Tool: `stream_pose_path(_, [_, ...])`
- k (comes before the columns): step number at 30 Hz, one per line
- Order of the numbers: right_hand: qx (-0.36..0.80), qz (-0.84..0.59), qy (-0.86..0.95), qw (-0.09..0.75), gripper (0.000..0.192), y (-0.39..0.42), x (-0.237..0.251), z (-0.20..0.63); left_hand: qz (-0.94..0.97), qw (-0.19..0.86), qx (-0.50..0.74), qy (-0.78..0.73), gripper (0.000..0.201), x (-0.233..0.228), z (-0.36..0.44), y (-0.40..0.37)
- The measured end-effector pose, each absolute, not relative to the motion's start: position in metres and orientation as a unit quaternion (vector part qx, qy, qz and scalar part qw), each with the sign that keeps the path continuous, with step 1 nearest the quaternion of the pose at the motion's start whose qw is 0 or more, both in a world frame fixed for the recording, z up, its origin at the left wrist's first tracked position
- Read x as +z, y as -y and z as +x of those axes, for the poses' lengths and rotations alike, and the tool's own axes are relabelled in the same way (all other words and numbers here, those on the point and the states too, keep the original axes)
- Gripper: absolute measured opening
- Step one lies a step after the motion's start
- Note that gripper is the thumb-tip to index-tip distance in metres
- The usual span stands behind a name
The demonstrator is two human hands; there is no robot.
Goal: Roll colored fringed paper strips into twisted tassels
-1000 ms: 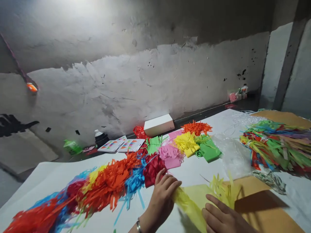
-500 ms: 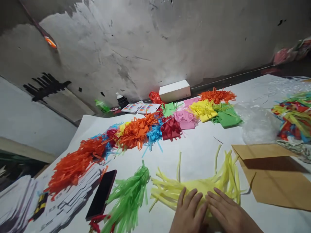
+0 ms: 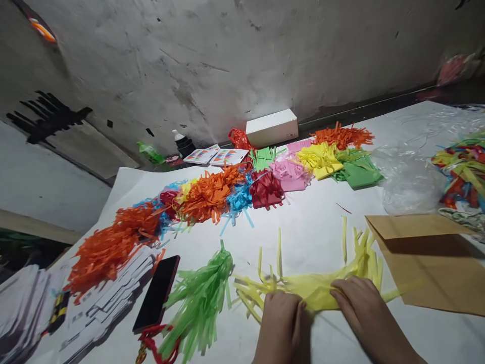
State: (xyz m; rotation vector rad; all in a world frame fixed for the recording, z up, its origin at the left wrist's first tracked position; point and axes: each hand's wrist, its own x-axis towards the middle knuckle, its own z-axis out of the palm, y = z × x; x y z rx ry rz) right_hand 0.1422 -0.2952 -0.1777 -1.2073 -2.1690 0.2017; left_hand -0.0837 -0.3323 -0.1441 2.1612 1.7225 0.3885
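A hand could slide along the bare strip of white sheet (image 3: 310, 237) between the yellow paper (image 3: 320, 292) and the far row of fringed bundles (image 3: 267, 189), past stray yellow strands (image 3: 279, 253) and a thin dark sliver (image 3: 343, 208). There's near room between the left hand (image 3: 279, 321) and right hand (image 3: 366, 308). Leftward, the green tassel (image 3: 204, 293) then the phone (image 3: 157, 293) block; rightward, the brown paper's (image 3: 443, 285) raised flap (image 3: 420, 225).

We see a dim grey wall (image 3: 212, 65), brighter white tabletop (image 3: 314, 222), soft shadow beside our left hand (image 3: 281, 318), darker shade under the brown paper flap (image 3: 420, 226), smeary blur toward the right edge
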Motion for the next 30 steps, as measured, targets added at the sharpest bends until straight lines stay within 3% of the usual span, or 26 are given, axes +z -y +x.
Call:
stream_pose_path(3, [0.053, -0.495, 0.813, 0.302, 0.025, 0.286, -0.186, 0.133, 0.694, 0.203, 0.023, -0.691, 0.033, -0.13, -0.07, 0.312])
stream_pose_path(9, [-0.017, -0.515, 0.806, 0.293, 0.022, 0.282, -0.17, 0.135, 0.674, 0.21, -0.011, -0.709, 0.028, -0.123, -0.067, 0.289])
stream_pose_path(14, [-0.04, -0.3, 0.897, 0.322, 0.035, 0.294, -0.16, 0.137, 0.672, 0.219, -0.004, -0.707, 0.03, -0.127, -0.069, 0.287])
stream_pose_path(16, [-0.04, -0.281, 0.907, 0.312, 0.038, 0.297, -0.166, 0.133, 0.668, 0.226, 0.004, -0.709, 0.029, -0.129, -0.07, 0.289])
stream_pose_path(19, [-0.051, -0.288, 0.894, 0.34, 0.036, 0.298, -0.173, 0.13, 0.674, 0.203, 0.077, -0.706, 0.021, -0.133, -0.076, 0.3])
stream_pose_path(23, [-0.041, -0.291, 0.885, 0.362, 0.032, 0.298, -0.164, 0.13, 0.781, 0.022, 0.272, -0.562, 0.031, -0.143, -0.079, 0.319])
stream_pose_path(26, [-0.012, -0.282, 0.889, 0.361, 0.033, 0.3, -0.157, 0.126, 0.827, -0.043, 0.31, -0.467, 0.018, -0.152, -0.075, 0.324])
stream_pose_path(30, [-0.011, -0.274, 0.892, 0.36, 0.037, 0.302, -0.167, 0.123, 0.84, -0.023, 0.303, -0.45, 0.039, -0.162, -0.074, 0.326])
